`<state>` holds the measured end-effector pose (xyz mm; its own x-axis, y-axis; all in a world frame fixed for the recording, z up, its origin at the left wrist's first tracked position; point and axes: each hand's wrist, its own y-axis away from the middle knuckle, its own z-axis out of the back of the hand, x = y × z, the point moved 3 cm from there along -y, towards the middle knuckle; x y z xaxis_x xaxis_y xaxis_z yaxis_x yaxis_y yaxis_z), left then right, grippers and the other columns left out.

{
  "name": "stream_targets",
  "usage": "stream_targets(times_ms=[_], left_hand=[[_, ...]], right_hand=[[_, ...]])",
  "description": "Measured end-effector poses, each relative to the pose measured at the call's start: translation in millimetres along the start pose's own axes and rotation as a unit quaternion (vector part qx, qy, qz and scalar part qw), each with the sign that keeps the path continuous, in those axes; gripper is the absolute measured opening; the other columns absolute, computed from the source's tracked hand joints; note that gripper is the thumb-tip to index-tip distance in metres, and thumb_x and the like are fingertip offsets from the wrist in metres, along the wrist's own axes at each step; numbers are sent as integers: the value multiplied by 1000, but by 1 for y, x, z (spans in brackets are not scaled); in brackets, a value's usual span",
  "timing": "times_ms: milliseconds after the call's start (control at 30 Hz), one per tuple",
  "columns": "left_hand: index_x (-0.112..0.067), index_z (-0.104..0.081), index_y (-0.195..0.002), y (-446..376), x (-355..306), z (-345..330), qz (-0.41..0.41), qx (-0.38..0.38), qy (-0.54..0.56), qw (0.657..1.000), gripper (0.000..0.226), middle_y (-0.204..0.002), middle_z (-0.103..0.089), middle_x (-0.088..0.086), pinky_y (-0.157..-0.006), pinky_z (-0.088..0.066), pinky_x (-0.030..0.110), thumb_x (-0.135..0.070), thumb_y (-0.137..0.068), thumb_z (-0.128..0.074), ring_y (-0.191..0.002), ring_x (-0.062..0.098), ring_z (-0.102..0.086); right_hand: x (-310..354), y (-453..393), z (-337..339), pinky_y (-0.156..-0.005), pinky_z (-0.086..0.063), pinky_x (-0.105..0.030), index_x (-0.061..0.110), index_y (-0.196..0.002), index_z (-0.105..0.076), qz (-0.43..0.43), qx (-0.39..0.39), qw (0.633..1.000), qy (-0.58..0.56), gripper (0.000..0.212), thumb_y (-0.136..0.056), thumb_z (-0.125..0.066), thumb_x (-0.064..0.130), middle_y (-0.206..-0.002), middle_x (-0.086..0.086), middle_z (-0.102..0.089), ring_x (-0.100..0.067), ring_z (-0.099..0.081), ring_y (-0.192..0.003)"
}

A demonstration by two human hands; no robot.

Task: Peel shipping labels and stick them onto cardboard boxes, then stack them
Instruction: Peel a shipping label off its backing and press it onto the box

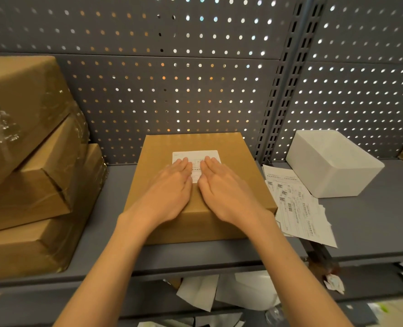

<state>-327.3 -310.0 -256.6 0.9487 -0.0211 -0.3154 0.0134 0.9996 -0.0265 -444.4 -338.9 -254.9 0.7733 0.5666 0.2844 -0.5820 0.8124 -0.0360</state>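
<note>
A flat brown cardboard box (233, 147) lies on the grey shelf (372, 220) in front of me. A white shipping label (195, 155) is on its top face. My left hand (169, 187) and my right hand (224, 190) lie flat side by side on the box, palms down, fingers straight and together, fingertips covering the lower part of the label. Neither hand holds anything. A loose pile of printed shipping labels (297, 206) lies on the shelf just right of the box.
A stack of three taped cardboard boxes (30, 166) fills the left of the shelf. A white foam box (332, 161) stands at the right rear. A grey pegboard wall (172, 90) backs the shelf. Discarded white paper (219, 291) lies below the shelf edge.
</note>
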Motion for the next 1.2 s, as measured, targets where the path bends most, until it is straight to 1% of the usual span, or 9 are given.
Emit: stream_targets(times_ms=[200,300,400,500,567,633,733,967,1200], left_hand=[[-12,-15,-150,11,20,7,29,-11,-16,999,48,-158,-10,0,-115,-4,24,-24,-103,-20,-145,12,-8],[-12,-15,-150,15,22,8,50,-36,-29,998,49,-158,-11,0,-116,-6,27,-25,-103,-19,-145,12,-8],[-9,-16,-149,18,7,7,10,-62,-19,998,49,-158,-10,4,-114,0,21,-23,-103,-21,-145,12,-7],[-12,-12,-149,22,-10,-1,-32,-48,27,998,49,-158,-9,3,-111,4,16,-20,-102,-23,-145,9,-5],[-14,-10,-149,24,-12,-6,-41,-34,32,998,50,-158,-8,3,-112,3,17,-17,-102,-23,-145,10,-4],[-14,-10,-150,26,-8,-9,-35,-29,23,999,49,-158,-8,2,-113,2,19,-19,-102,-23,-145,9,-4],[-15,-12,-149,30,-5,-8,-23,-39,6,999,49,-158,-8,0,-113,2,18,-23,-102,-22,-145,7,-5],[-18,-16,-150,44,9,-6,-14,-70,-40,997,51,-157,-13,-6,-115,-2,22,-34,-101,-15,-144,6,-7],[-25,-18,-149,56,22,-2,-3,-94,-51,994,59,-155,-15,-11,-112,-2,21,-45,-94,-8,-143,4,-11]], right_hand=[[-25,10,8,-116,-3,-25,7,-149,-14,-40,-13,999,14,51,-102,-14,27,-158,-5,-10,-14,-7,-145],[-26,12,10,-116,-4,-25,7,-149,-16,-43,-26,999,4,51,-102,-15,26,-158,-7,-11,-15,-8,-145],[-10,18,14,-116,-1,-23,8,-150,-13,-13,-37,999,-11,51,-102,-16,26,-158,-5,-7,-12,-5,-145],[13,26,11,-109,7,-16,7,-149,-11,51,-24,998,14,49,-103,-19,22,-158,-7,-7,-13,-4,-145],[20,28,4,-107,7,-16,6,-149,-10,70,-15,997,20,49,-103,-20,20,-158,-8,-8,-15,-4,-145],[18,27,-1,-113,2,-20,9,-149,-12,48,-19,999,-4,50,-102,-20,24,-158,-5,-10,-12,-6,-145],[15,25,-7,-115,-1,-23,8,-149,-15,32,-25,999,14,51,-101,-19,26,-158,-6,-12,-12,-7,-145],[-5,37,1,-114,-3,-22,10,-149,-19,-14,-44,999,2,50,-101,-18,25,-158,-2,-13,-10,-9,-144],[-22,48,3,-115,-4,-22,11,-149,-20,-18,-70,997,11,49,-101,-17,24,-157,-2,-14,-10,-10,-144]])
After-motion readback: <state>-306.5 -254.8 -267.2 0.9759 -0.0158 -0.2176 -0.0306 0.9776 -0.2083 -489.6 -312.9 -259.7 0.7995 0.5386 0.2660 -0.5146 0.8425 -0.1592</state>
